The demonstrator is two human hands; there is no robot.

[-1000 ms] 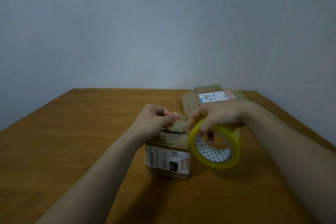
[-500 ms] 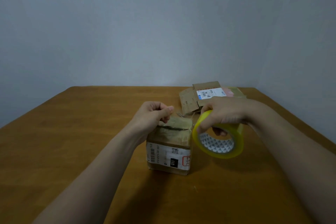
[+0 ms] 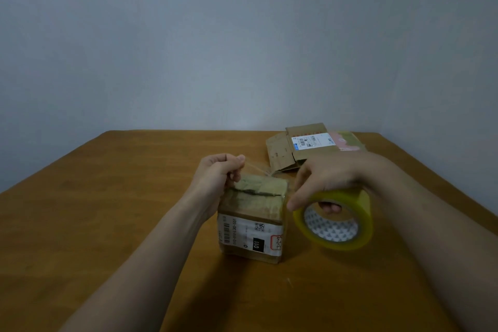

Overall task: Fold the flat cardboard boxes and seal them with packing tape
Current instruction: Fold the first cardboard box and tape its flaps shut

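- Cardboard box (image 3: 252, 221) stands on the table (image 3: 107, 224), mid-frame, between the two hands. Its top flaps are down, with a dark seam across them.
- Left hand (image 3: 215, 178): fingers curled, pinching what appears to be the free end of a clear tape strip (image 3: 257, 167) above the box's far-left corner.
- Right hand (image 3: 326, 178): fingers wrapped round the yellow packing tape roll (image 3: 334, 219), one digit inside the core. The roll is just right of the box.
- Risk: the stretched strip may twist or stick to itself if tension drops.
- Risk: the strip may land off the seam, leaving a gap.
- Risk: the light box could shift or tip under the pull, as neither hand pins it.
- Contents of the box are hidden.
- Flat cardboard boxes (image 3: 304, 148) lie collapsed at the far right. Judged not yet folded.
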